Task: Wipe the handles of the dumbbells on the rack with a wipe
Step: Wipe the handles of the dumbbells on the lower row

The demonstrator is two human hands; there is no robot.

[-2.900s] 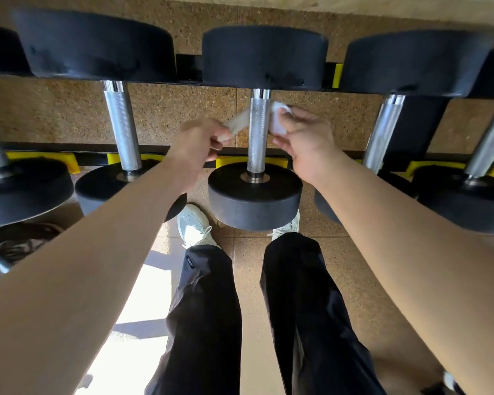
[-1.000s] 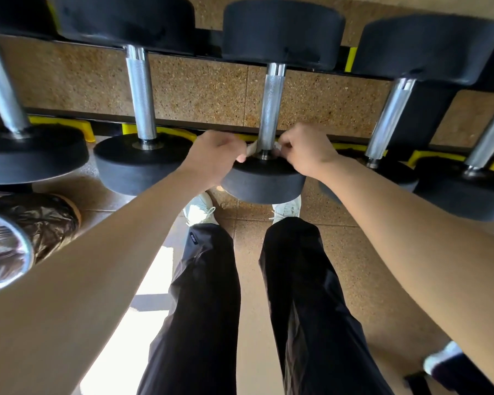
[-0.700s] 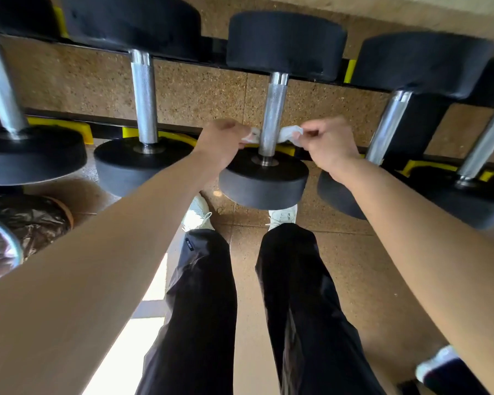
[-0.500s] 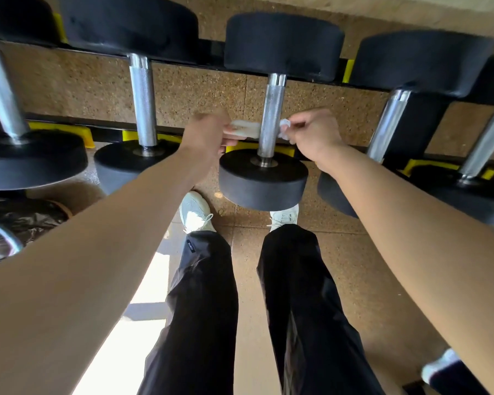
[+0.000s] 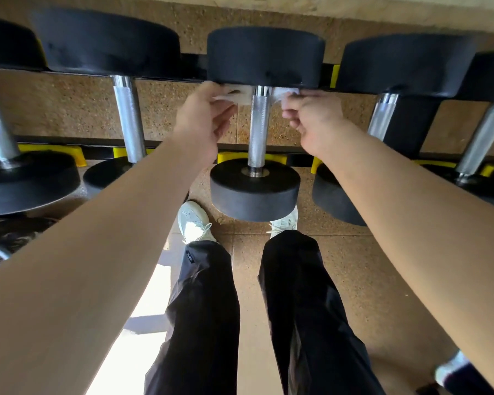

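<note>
Left hand (image 5: 204,118) and right hand (image 5: 314,118) now hold the wipe (image 5: 236,96) at the handle's (image 5: 257,132) far end, just under the far head (image 5: 265,57); a second earlier, beside the near head.

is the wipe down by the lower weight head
No, the wipe sits at the top of the handle, just under the upper head.

The person's left hand (image 5: 203,118) and right hand (image 5: 314,121) are bare, as are the left forearm (image 5: 97,252), coming in from 8 o'clock, and the right forearm (image 5: 411,223), from 4 o'clock. Loose black trousers (image 5: 305,309) with a slight sheen and soft folds run from the centre down to 6 o'clock. A small dark label (image 5: 189,256) sits near the left leg's hem. Below the hems show an off-white laced left sneaker (image 5: 193,222) and a matching right sneaker (image 5: 285,222), only partly in view.
</note>
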